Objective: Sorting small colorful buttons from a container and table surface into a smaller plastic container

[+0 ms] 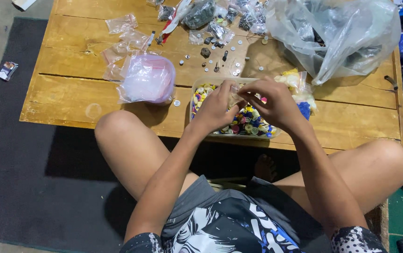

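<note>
A clear plastic tray [195, 89] full of small coloured buttons sits at the near edge of a low wooden table [70, 89]. Both hands hover over it, close together. My left hand [218, 107] and my right hand [271, 100] pinch a small clear plastic bag [235, 96] between their fingertips above the buttons. The bag's contents are hidden by the fingers.
A stack of pink-tinted clear bags [146, 78] lies left of the tray. Loose small bags [123, 35], metal bits and scissors litter the far side. A large crumpled plastic bag [337, 35] fills the right. My bare knees flank the table on a dark mat [19, 178].
</note>
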